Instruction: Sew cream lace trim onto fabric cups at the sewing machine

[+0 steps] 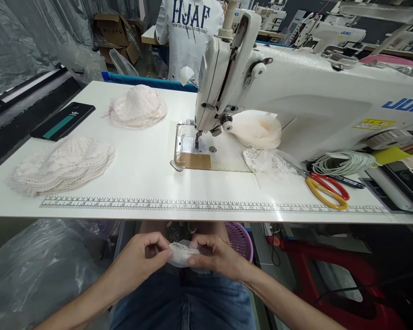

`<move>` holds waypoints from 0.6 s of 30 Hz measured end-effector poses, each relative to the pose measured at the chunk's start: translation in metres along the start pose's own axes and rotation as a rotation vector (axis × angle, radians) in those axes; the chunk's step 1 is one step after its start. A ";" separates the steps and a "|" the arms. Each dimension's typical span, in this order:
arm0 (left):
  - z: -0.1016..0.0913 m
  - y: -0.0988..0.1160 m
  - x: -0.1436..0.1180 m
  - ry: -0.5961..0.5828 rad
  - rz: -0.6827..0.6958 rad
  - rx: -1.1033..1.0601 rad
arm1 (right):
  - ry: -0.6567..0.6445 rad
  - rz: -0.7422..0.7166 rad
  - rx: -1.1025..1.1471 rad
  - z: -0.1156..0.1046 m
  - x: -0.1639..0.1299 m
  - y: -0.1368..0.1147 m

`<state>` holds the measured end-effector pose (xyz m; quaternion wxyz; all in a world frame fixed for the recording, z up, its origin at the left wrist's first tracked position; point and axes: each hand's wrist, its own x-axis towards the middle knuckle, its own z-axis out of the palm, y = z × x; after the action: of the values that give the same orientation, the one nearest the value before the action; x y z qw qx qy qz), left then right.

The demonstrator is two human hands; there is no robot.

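Sewing workshop, white worktable with a printed ruler strip along the near edge, numbers too small to read reliably. White industrial sewing machine sits on it, blue "JUKI" lettering partly cut off at right; a yellow warning label on its body is unreadable. More JUKI machines in the back rows.

Containers: purple slotted plastic basket under the table, contents hidden. Open brown cardboard boxes at back left, contents not visible.

On the table: flat stack of white lace pieces at left, mound of pale pink lace cups behind it, black phone with teal stripe far left, peach foam cups beside the needle, loose lace in front of them, red-and-yellow-handled scissors, coiled white cord.

Person in a white shirt stands behind, print reads "HJAF", small line below illegible.

Both hands are below the table edge, over the denim lap. Left hand and right hand each pinch one end of a small white lace-trimmed fabric piece between thumb and fingertips, holding it between them.
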<state>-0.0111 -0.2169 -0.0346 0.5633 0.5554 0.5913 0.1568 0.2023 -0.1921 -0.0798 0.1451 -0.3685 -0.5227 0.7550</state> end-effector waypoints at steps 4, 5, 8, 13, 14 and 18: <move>0.001 -0.005 0.000 0.002 -0.008 -0.017 | -0.007 -0.046 -0.012 0.001 -0.001 -0.004; 0.001 -0.006 0.000 0.003 -0.009 -0.028 | -0.011 -0.058 -0.014 0.001 -0.002 -0.005; 0.003 -0.010 -0.001 0.017 -0.029 -0.067 | -0.028 -0.082 -0.022 0.001 -0.001 -0.006; 0.001 -0.012 -0.002 -0.053 -0.109 -0.257 | -0.096 -0.126 -0.067 -0.002 -0.001 -0.005; 0.000 -0.012 -0.001 -0.107 -0.129 -0.270 | -0.112 -0.128 -0.067 -0.003 -0.001 -0.005; -0.003 -0.017 -0.001 -0.255 -0.149 -0.254 | -0.183 -0.113 -0.051 -0.008 -0.003 -0.002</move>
<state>-0.0221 -0.2219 -0.0470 0.7094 0.4497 0.5301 0.1163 0.2096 -0.1873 -0.0787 0.1297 -0.2717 -0.5726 0.7625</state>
